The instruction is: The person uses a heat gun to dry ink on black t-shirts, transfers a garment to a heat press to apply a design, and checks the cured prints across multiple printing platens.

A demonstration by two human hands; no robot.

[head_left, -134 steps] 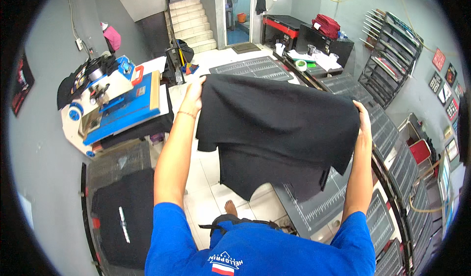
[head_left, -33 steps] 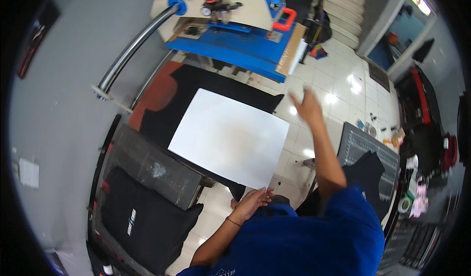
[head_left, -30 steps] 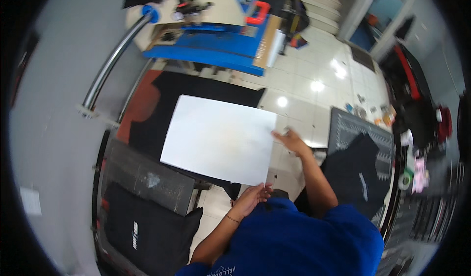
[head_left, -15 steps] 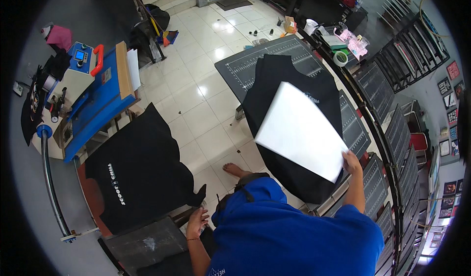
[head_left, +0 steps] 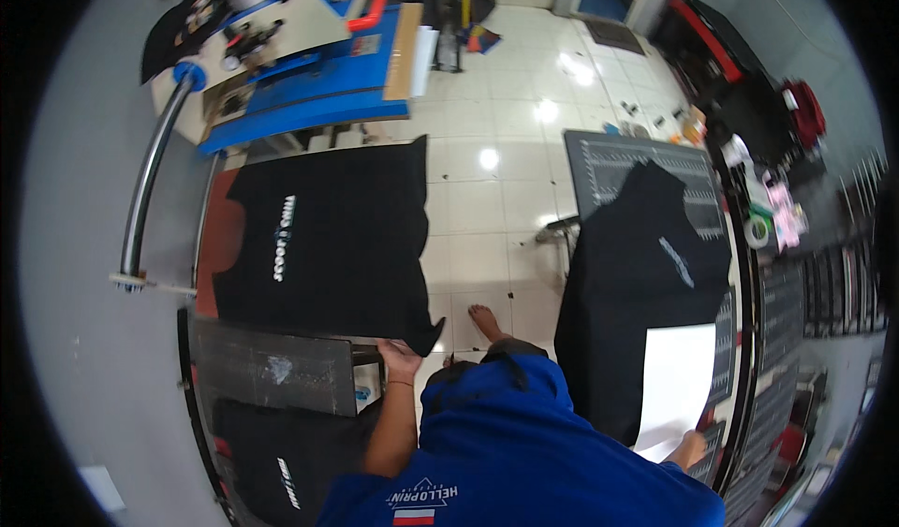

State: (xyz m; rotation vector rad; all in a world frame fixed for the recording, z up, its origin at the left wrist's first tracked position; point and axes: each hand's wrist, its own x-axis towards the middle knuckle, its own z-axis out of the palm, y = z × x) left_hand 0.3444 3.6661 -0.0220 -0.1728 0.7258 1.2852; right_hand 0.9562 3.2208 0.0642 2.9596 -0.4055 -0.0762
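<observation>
Your right hand (head_left: 690, 449) has the near right corner of a white paper sheet (head_left: 679, 368) pinched, though the fingertips are partly lost behind the paper. That sheet lies over the near part of a black T-shirt (head_left: 609, 265), its near edge curling beside your grip. This right-hand T-shirt is draped on a grey gridded board (head_left: 596, 164), with a small pale print (slanted, and too blurred to make out) showing beyond the sheet. On your other side, your left hand (head_left: 401, 360) is at the near right corner of a second black shirt (head_left: 351, 246), by the hem; you may be gripping the cloth there, but I cannot tell whether the fingers are pinched or spread. This second shirt lies spread on the reddish-brown lower platen (head_left: 218, 288) of the heat press, white lettering face up, the neckline toward the left. The press's blue upper plate (head_left: 309, 92) stands beyond it, clear of the cloth, with a red handle (head_left: 370, 10) above. Nearer you, a dark grey board (head_left: 272, 368) sits between that shirt and a third black shirt (head_left: 272, 461) at lower left.
</observation>
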